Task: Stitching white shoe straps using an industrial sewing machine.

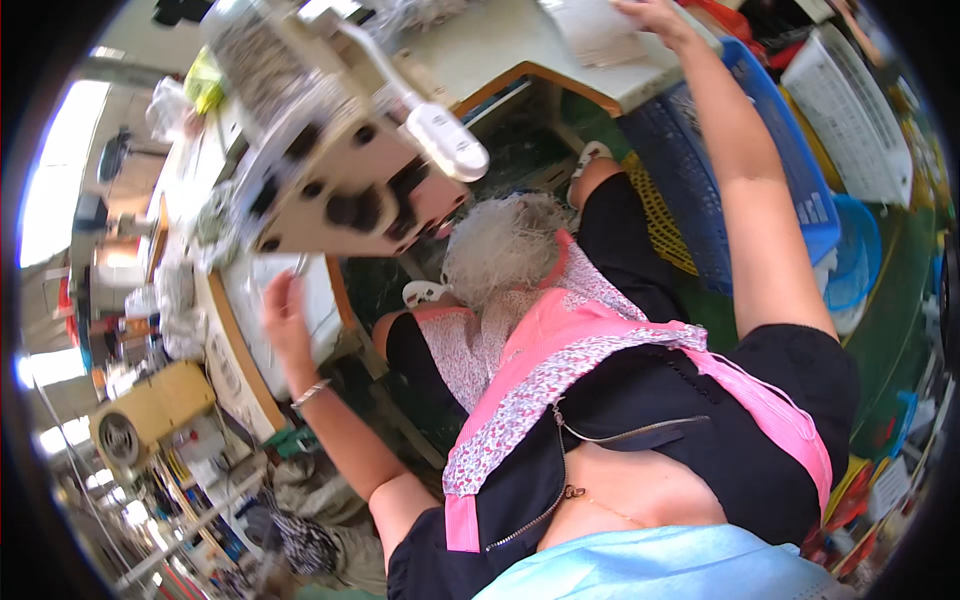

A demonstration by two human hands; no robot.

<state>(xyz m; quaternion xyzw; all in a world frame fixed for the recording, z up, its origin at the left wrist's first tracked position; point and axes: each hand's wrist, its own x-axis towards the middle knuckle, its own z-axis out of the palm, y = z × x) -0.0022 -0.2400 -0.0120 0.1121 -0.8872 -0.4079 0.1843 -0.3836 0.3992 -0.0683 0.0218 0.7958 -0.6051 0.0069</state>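
Observation:
My left hand (284,315) is raised on the left, beside the white sewing-type machine (340,180), its fingers smeared by motion. A small shiny bit shows just above the fingertips, too blurred to name. My right arm stretches far to the upper right, where my right hand (655,18) pinches the edge of a pale flat sheet (597,35) on the worktable (500,50); the top edge cuts off part of that hand. A tangled heap of whitish, see-through threads (505,245) rests by my knees, next to my pink flowered apron (540,335).
To the right stand a blue plastic crate (790,150), a white basket (850,115) and a round blue tub (855,250). A yellow mesh panel (655,215) is beside the crate. A second worktable (235,345) runs along the left, with a tan boxed motor (150,415) beyond.

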